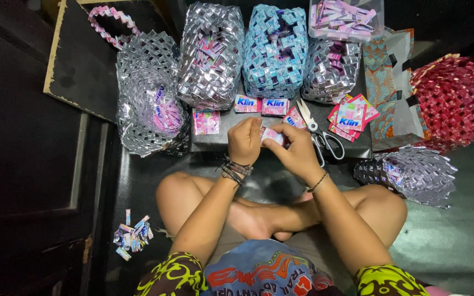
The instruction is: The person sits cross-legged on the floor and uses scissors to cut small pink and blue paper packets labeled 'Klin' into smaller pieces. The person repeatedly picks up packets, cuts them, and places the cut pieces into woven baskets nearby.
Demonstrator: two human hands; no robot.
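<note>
My left hand [244, 140] and my right hand [296, 152] meet over the front edge of a low dark board [215, 141]. Between their fingers they pinch a small pink and white wrapper piece [271, 135]. I sit cross-legged on the floor behind it. Flat pink wrapper pieces [261, 105] lie on the board just beyond my hands. Scissors [318, 135] with white handles rest beside my right hand.
Woven wrapper baskets stand along the back: silver ones [210, 55], a blue one [275, 50], a red one [455, 98]. Another silver basket [412, 173] lies at the right. A clear box of folded strips [344, 18] sits on top. Folded scraps [132, 235] lie at the lower left.
</note>
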